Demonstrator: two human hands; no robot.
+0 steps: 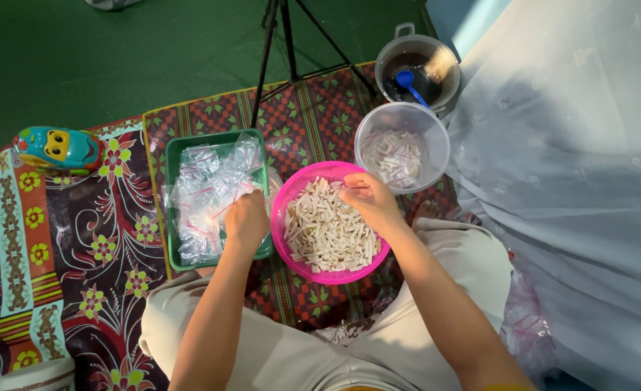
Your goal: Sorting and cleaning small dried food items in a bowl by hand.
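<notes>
A person sits cross-legged on a patterned floor mat, seen from above. The left hand rests on the near edge of a green tray heaped with small clear plastic bags; its fingers curl down into the bags, and the grip seems closed on one, though I cannot tell for sure. The right hand hovers over the far right rim of a pink round basket filled with pale short sticks; its fingertips are pinched together, apparently on a stick or two. The basket sits just beside the tray, straight in front of the person's knees. Behind the basket stands a clear plastic tub holding filled bags, and further back a grey pot with a blue spoon in it. A black tripod stands on the mat's far edge, a colourful toy car lies at the left, and a white cloth covers the right side.
</notes>
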